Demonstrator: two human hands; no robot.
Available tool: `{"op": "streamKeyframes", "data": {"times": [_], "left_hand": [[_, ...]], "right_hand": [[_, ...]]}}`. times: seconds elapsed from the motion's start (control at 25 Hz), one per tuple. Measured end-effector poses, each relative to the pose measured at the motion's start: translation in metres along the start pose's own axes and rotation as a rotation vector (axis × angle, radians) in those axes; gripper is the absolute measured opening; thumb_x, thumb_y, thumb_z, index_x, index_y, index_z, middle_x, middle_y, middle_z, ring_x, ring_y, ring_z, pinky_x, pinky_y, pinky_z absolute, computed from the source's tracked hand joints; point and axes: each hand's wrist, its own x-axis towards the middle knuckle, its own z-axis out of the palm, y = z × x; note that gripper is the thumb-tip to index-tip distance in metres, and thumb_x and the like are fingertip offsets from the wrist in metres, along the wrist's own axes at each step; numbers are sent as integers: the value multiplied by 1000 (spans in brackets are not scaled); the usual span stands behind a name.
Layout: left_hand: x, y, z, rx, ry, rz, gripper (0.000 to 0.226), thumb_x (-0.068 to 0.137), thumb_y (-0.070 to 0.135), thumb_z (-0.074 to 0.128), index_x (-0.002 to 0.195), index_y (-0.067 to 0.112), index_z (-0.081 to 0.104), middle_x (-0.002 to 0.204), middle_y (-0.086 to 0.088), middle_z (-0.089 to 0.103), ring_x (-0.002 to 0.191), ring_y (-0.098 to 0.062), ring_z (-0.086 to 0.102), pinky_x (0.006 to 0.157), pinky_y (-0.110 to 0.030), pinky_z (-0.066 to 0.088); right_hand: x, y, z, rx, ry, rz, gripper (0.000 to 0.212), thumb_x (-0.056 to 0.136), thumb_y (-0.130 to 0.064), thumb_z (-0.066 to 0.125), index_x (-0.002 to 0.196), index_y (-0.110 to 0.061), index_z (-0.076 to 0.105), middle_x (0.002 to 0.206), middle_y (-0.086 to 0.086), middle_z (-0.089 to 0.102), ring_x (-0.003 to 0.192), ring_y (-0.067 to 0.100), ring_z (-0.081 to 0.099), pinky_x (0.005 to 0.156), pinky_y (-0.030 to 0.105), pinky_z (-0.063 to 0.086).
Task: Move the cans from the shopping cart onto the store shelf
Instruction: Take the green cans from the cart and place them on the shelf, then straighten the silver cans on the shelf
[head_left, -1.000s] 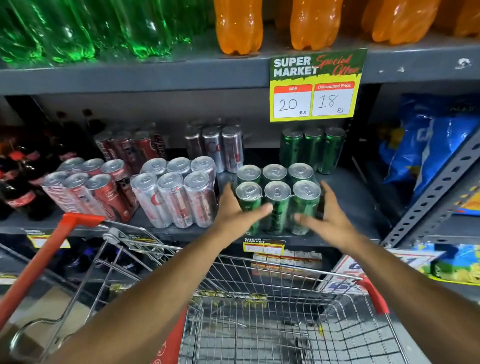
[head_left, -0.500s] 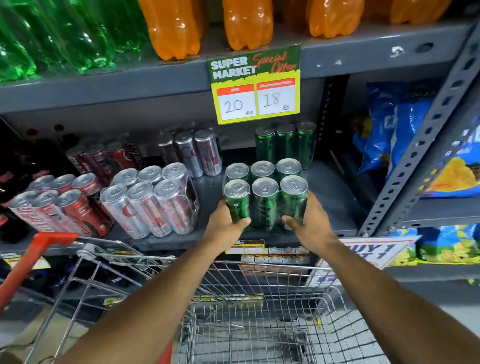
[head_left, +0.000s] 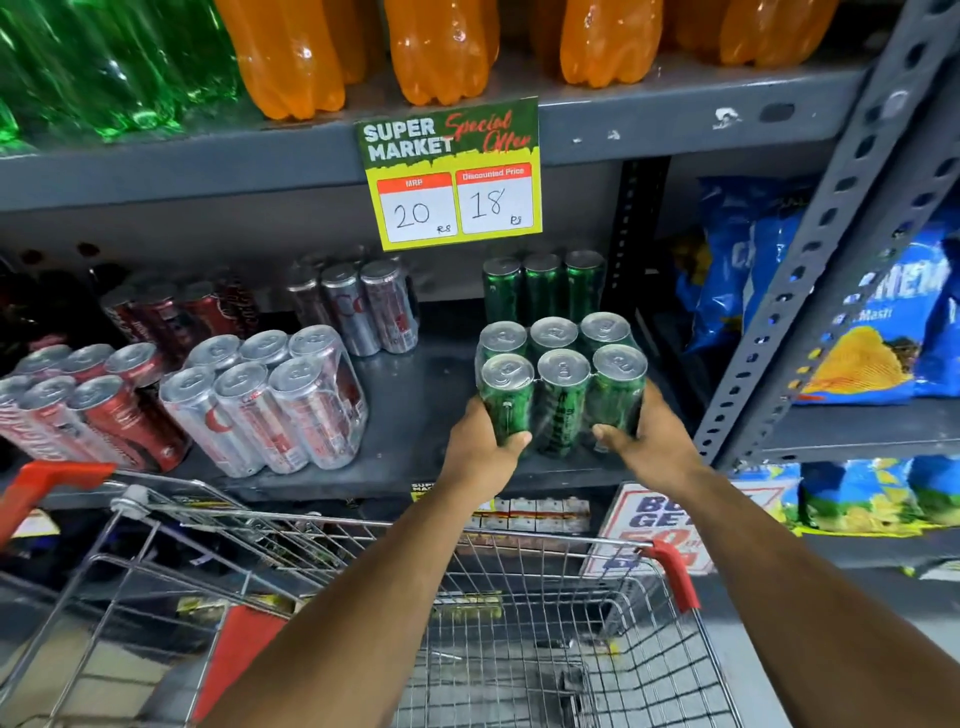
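A shrink-wrapped pack of green cans (head_left: 560, 384) stands on the grey store shelf (head_left: 415, 415), near its front edge and right of centre. My left hand (head_left: 480, 449) grips the pack's lower left side, and my right hand (head_left: 641, 441) grips its lower right side. Behind the pack stand three more green cans (head_left: 543, 286) at the back of the shelf. The wire shopping cart (head_left: 363, 597) sits below my arms, and no cans show in the part of its basket that I can see.
A silver can pack (head_left: 265, 400) and a red can pack (head_left: 88, 410) lie tilted on the shelf's left. More cans (head_left: 358, 306) stand behind them. A price sign (head_left: 452, 174) hangs above. A slanted metal upright (head_left: 831, 249) and blue chip bags (head_left: 857, 312) stand right.
My hands have closed on the green pack's sides, from open beside it a second ago. The camera has swung left, so the pack and shelf sit further right in view.
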Motion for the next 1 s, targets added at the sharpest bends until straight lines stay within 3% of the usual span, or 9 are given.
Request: {"op": "streamKeyframes", "data": {"times": [0.28, 0.4, 0.48, 0.56, 0.6, 0.76, 0.88, 0.96, 1.0], "left_hand": [[-5, 6, -1, -4, -21, -26, 57, 83, 24, 67, 132, 16, 38, 129, -6, 58, 117, -26, 56, 92, -31, 42], [-3, 4, -13, 59, -84, -38, 60, 81, 25, 68, 133, 19, 38, 130, -6, 58, 117, -28, 56, 99, -40, 46], [-9, -3, -29, 100, -116, -53, 71, 79, 27, 70, 139, 17, 35, 139, -6, 53, 124, -27, 53, 103, -40, 44], [-24, -25, -52, 41, -71, -79, 80, 79, 27, 73, 145, 13, 30, 148, -8, 44, 132, -24, 46, 108, -40, 40], [-37, -37, -66, 26, -33, -77, 75, 80, 25, 73, 143, 11, 35, 146, -9, 46, 130, -22, 47, 108, -36, 39], [-75, -91, -130, 115, 286, -63, 40, 82, 14, 70, 119, 8, 57, 114, -5, 60, 108, -19, 58, 92, -28, 44], [-68, -111, -188, -11, 497, -99, 24, 80, 3, 60, 97, 14, 49, 83, -1, 50, 81, -24, 58, 72, -41, 44], [-49, -128, -223, -62, 526, -132, 26, 76, 3, 54, 101, 10, 52, 90, -12, 53, 97, -39, 58, 77, -50, 47], [-40, -135, -237, -46, 469, -168, 38, 76, 3, 55, 113, 10, 53, 102, -6, 57, 106, -32, 57, 85, -43, 47]], "right_hand": [[-6, -6, -1, 12, -34, 98, 65, 87, -15, 65, 140, -16, 27, 115, 1, 52, 104, 17, 48, 87, 27, 36], [-12, -18, 4, -9, -1, 155, 65, 88, -13, 63, 141, -12, 25, 125, 9, 52, 104, 21, 48, 88, 30, 39], [-27, -24, 17, -97, 162, 189, 72, 85, -13, 66, 142, -6, 22, 134, 21, 42, 110, 32, 48, 95, 40, 41], [-51, -28, 41, -235, 366, 49, 66, 81, -16, 71, 133, 3, 35, 122, 25, 45, 107, 36, 46, 94, 45, 43], [-63, -34, 57, -253, 372, -43, 55, 80, -16, 71, 125, 3, 44, 113, 21, 48, 102, 32, 47, 92, 45, 45], [-71, -80, 129, -148, -68, -186, 34, 86, -15, 62, 119, -14, 56, 108, 3, 48, 92, 13, 52, 96, 33, 49], [-57, -124, 180, -130, -163, -301, 48, 87, -12, 60, 133, -17, 46, 130, 9, 48, 114, 22, 53, 103, 36, 44], [-44, -149, 207, -155, -237, -269, 58, 88, -10, 58, 142, -15, 35, 142, 11, 43, 131, 28, 43, 108, 36, 36], [-37, -159, 217, -166, -263, -246, 61, 87, -11, 59, 142, -15, 34, 143, 11, 44, 132, 29, 42, 107, 36, 36]]}}
